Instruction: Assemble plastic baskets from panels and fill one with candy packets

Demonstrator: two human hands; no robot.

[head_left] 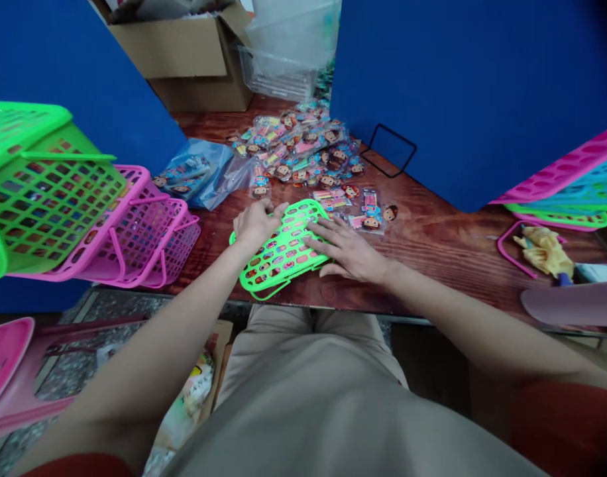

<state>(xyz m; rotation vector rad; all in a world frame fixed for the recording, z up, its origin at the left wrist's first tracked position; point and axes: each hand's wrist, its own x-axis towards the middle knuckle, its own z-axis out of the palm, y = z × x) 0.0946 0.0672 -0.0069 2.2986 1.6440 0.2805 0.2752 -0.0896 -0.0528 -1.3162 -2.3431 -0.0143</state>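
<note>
Blue partition boards (482, 86) flank a dark-stained wooden table (447, 245), and a cardboard box (184, 53) sits in the gap behind it. Plastic baskets crowd both sides: a green basket (45, 192) tilts against a pink basket (144, 232) on the left, while a pink and teal stack (566, 169) juts in from the right, near a crumpled yellow item (545, 252). Mid-table, a loose heap of cartoon-face packets (293, 149) spreads beside a blue plastic bag (199, 175). Just in front of that heap, a lime-green plastic lattice panel (281, 248) lies flat before the seated person. Their left hand (256, 224) grips its upper edge with curled fingers, and their right hand (346, 248) rests open across its right side, fingers spread.
</note>
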